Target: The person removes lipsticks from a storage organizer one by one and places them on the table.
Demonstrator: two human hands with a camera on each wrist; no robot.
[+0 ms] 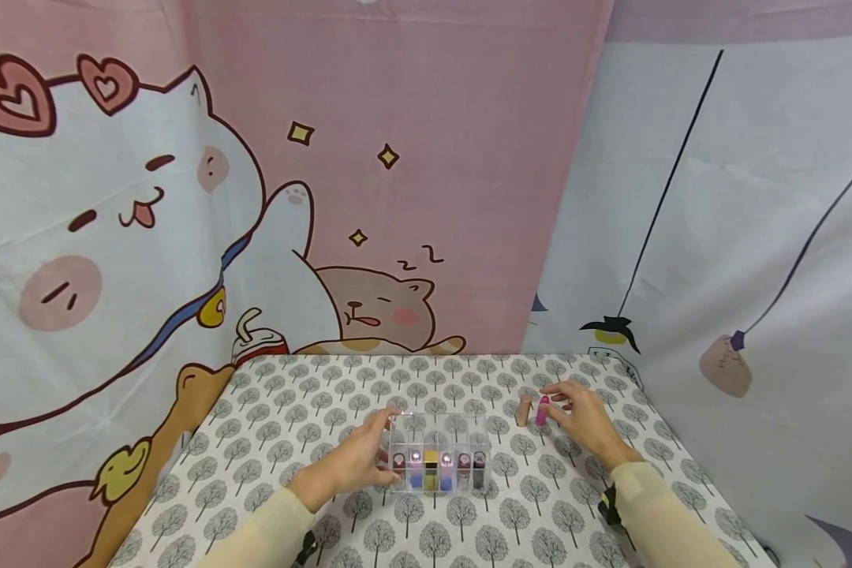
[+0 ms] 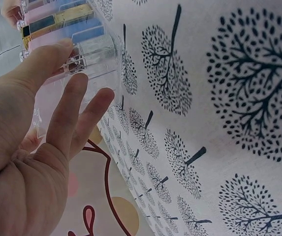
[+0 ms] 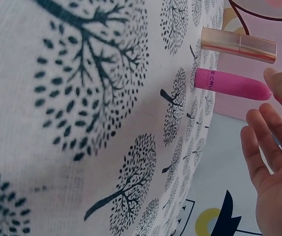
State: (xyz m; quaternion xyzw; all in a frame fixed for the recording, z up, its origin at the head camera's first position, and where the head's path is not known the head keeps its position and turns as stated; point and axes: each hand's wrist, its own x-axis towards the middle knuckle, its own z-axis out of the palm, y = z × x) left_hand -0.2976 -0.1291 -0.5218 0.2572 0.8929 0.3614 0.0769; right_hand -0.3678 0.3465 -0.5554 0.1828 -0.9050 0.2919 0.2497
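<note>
A clear plastic organizer with compartments stands on the table, several lipsticks upright in its front row. My left hand holds its left end, with the thumb on the front face and a finger at the back corner. One lipstick with a gold and black cap is in the middle of that row. To the right, a magenta lipstick tube stands upright beside a rose-gold lipstick tube. My right hand is at the magenta tube's top, thumb and fingers spread around the tip.
A white cloth printed with grey trees covers the table. Behind it hangs a pink curtain with cartoon animals, and a pale curtain hangs at the right. The organizer's back row shows bare compartments.
</note>
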